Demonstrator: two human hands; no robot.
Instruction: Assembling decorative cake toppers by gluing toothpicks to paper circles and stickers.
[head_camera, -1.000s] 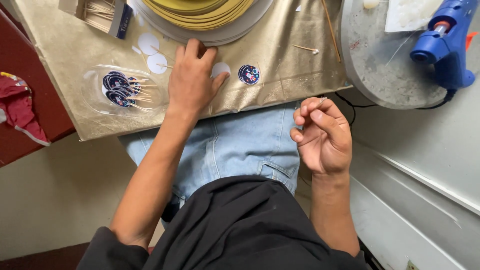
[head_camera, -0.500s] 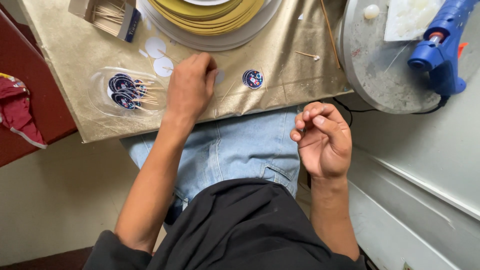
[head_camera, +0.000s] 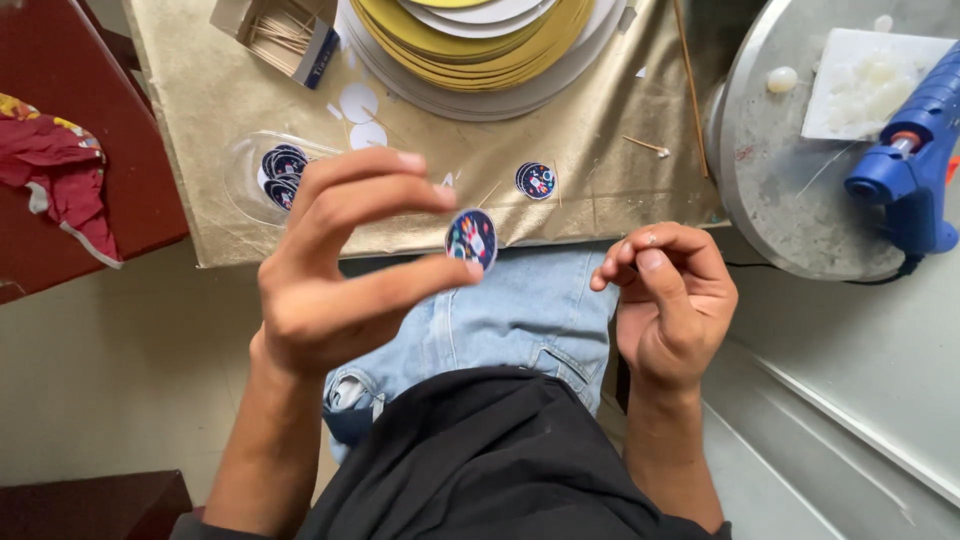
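Observation:
My left hand (head_camera: 335, 265) is raised over my lap and pinches a small round dark-blue picture sticker (head_camera: 472, 238) between thumb and fingertips. My right hand (head_camera: 668, 300) hovers just to the right of it, fingers curled loosely, holding nothing that I can see. A second round sticker (head_camera: 536, 180) lies on the gold cloth (head_camera: 230, 90) ahead. More of the same stickers (head_camera: 280, 168) sit in a clear plastic dish at the left. Two plain white paper circles (head_camera: 360, 115) lie beyond them.
A stack of yellow and white round boards (head_camera: 480, 50) fills the top middle. An open box of thin wooden sticks (head_camera: 280, 35) lies at the top left. At the right, a blue glue gun (head_camera: 915, 160) rests on a grey round stand (head_camera: 780, 200). Red cloth (head_camera: 60, 170) lies left.
My left hand has left the cloth and come up toward me with a round sticker pinched in it. My right hand has opened slightly and shifted toward the sticker.

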